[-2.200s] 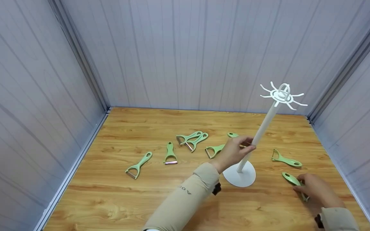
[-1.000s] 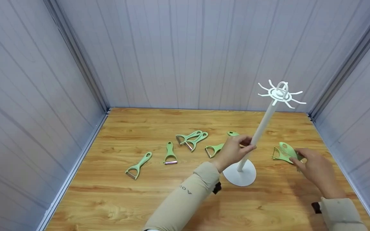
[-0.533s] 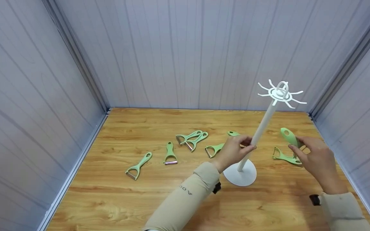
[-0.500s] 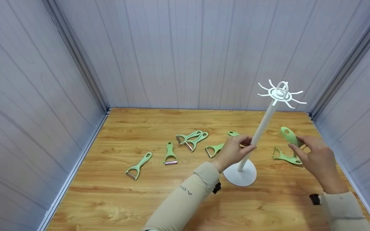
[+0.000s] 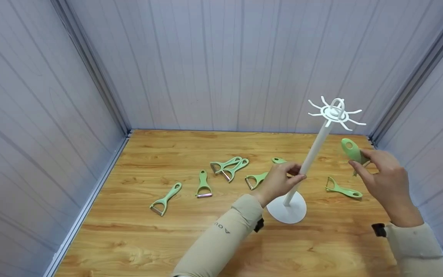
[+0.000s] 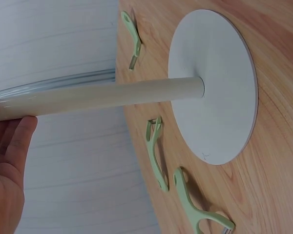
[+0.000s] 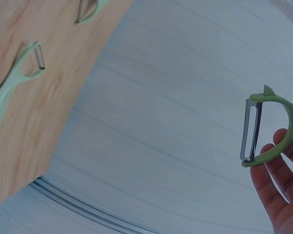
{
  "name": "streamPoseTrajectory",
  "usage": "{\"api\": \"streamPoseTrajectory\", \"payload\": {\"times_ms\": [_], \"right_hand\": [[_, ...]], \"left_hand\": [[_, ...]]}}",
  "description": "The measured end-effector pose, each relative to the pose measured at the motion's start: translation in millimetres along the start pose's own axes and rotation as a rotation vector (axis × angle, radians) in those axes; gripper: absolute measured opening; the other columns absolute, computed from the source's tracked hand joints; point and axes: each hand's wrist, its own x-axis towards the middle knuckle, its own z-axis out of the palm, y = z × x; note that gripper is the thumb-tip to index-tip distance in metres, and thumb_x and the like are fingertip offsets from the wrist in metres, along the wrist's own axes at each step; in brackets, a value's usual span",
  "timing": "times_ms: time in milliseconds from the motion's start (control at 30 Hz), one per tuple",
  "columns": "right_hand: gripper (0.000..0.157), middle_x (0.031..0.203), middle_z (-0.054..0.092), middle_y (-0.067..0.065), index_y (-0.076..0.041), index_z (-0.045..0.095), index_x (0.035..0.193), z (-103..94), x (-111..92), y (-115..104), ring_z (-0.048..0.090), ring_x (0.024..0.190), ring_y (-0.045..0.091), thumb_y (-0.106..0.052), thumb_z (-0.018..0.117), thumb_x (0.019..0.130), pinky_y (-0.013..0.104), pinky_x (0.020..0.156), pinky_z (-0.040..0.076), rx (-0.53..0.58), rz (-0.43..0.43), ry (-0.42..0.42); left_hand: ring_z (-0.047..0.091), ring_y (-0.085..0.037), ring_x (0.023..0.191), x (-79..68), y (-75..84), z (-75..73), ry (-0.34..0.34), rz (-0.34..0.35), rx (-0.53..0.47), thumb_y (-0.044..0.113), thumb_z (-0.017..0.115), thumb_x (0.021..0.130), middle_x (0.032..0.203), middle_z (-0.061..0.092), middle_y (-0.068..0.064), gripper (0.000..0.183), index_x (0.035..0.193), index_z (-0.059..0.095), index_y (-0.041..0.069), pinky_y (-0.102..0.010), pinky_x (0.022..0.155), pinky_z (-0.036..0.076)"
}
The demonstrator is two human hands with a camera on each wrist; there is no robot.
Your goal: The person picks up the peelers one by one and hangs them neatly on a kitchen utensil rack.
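Note:
A white stand point(image 5: 313, 152) with a round base point(image 5: 277, 209) and a ring of curved hooks point(image 5: 333, 113) on top rises from the table. My left hand point(image 5: 279, 182) grips its pole at about mid-height, thumb and fingers on either side in the left wrist view. To the right of the pole, my right hand point(image 5: 388, 181) holds a green Y-shaped peeler point(image 5: 351, 149) in the air, its holed handle end pointing up and below the hooks. The right wrist view shows its metal blade point(image 7: 254, 127) past the fingertips. No peeler hangs on the hooks.
Several more green peelers lie on the wooden table point(image 5: 140, 238): one point(image 5: 343, 190) right of the base, one point(image 5: 258, 179) partly behind my left hand, an overlapping pair point(image 5: 237, 169) farther back, and two point(image 5: 204, 184) toward the left. Pale panel walls point(image 5: 221, 65) enclose the table.
My right hand has picked up the peeler from the table's right front and raised it up and away, past the other peeler there. The left hand stays on the pole.

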Motion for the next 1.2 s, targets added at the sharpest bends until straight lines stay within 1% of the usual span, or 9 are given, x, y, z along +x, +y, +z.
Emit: {"api": "streamPoseTrajectory", "payload": {"times_ms": [100,200,267,433,567,700,867,1000,1200], "right_hand": [[0.043,0.095,0.076,0.028,0.01,0.077,0.112,-1.6,5.5,-4.2,0.071,0.088,0.047,-0.03,0.085,0.097,0.026,0.081,0.043,0.014,0.008,0.034],[0.074,0.097,0.076,0.03,0.01,0.077,0.113,-4.7,10.6,-8.2,0.07,0.087,0.048,-0.062,0.065,0.103,0.012,0.089,0.039,0.024,0.014,0.062],[0.086,0.099,0.077,0.031,0.01,0.077,0.114,-7.1,13.4,-11.0,0.07,0.088,0.048,-0.072,0.057,0.101,0.004,0.095,0.034,0.037,0.017,0.08],[0.078,0.101,0.077,0.03,0.01,0.077,0.115,-14.7,19.0,-19.8,0.068,0.089,0.046,-0.065,0.063,0.103,0.0,0.103,0.032,0.07,0.017,0.123],[0.073,0.099,0.077,0.029,0.01,0.078,0.112,-20.5,22.4,-25.6,0.067,0.093,0.021,-0.061,0.067,0.103,0.002,0.102,0.036,0.095,0.012,0.166],[0.071,0.096,0.076,0.03,0.011,0.078,0.108,-23.5,26.6,-30.6,0.06,0.102,-0.003,-0.059,0.071,0.102,0.004,0.102,0.039,0.125,-0.005,0.226],[0.073,0.095,0.075,0.032,0.013,0.076,0.105,-25.1,34.6,-37.5,0.06,0.102,-0.001,-0.06,0.072,0.101,0.005,0.102,0.041,0.138,-0.025,0.28],[0.069,0.096,0.075,0.033,0.013,0.076,0.106,-26.1,39.7,-39.3,0.057,0.106,-0.01,-0.056,0.073,0.102,0.005,0.102,0.041,0.141,-0.019,0.285],[0.045,0.1,0.075,0.033,0.012,0.077,0.111,-25.6,42.8,-37.9,0.053,0.111,-0.019,-0.031,0.084,0.098,0.007,0.102,0.041,0.167,0.013,0.258]], "left_hand": [[0.077,-0.009,0.105,0.6,0.0,-0.7,-0.002,0.002,0.004,0.019,0.07,0.108,0.118,0.081,-0.01,0.028,0.131,0.073,0.003,-0.015,0.091,0.059],[0.077,-0.009,0.104,1.2,-0.8,-0.5,-0.002,0.008,0.003,0.019,0.07,0.108,0.117,0.081,-0.011,0.028,0.13,0.073,0.003,-0.014,0.09,0.059],[0.077,-0.008,0.104,0.9,-1.4,0.2,-0.002,0.011,0.002,0.018,0.07,0.108,0.116,0.081,-0.011,0.027,0.13,0.073,0.003,-0.014,0.089,0.059],[0.076,-0.006,0.103,0.7,-1.5,1.1,-0.002,0.011,0.007,0.018,0.07,0.108,0.116,0.081,-0.011,0.026,0.129,0.073,0.003,-0.013,0.089,0.058],[0.076,-0.008,0.104,1.0,-0.9,1.1,-0.004,0.008,-0.003,0.017,0.07,0.108,0.116,0.08,-0.012,0.026,0.129,0.073,0.002,-0.013,0.088,0.059],[0.076,-0.009,0.104,0.8,-0.4,0.8,-0.006,-0.005,-0.022,0.016,0.069,0.109,0.116,0.08,-0.013,0.027,0.131,0.073,0.001,-0.013,0.087,0.06],[0.075,-0.006,0.104,1.3,-0.5,0.1,-0.007,-0.015,-0.025,0.016,0.069,0.109,0.118,0.08,-0.012,0.027,0.131,0.073,0.002,-0.013,0.086,0.06],[0.075,-0.005,0.104,1.5,-1.0,0.3,-0.005,-0.013,-0.018,0.016,0.069,0.109,0.117,0.08,-0.012,0.026,0.13,0.073,0.002,-0.013,0.086,0.059],[0.075,-0.006,0.103,1.0,-1.3,0.8,-0.002,0.004,-0.003,0.017,0.07,0.108,0.116,0.08,-0.011,0.025,0.129,0.074,0.002,-0.012,0.087,0.059]]}}
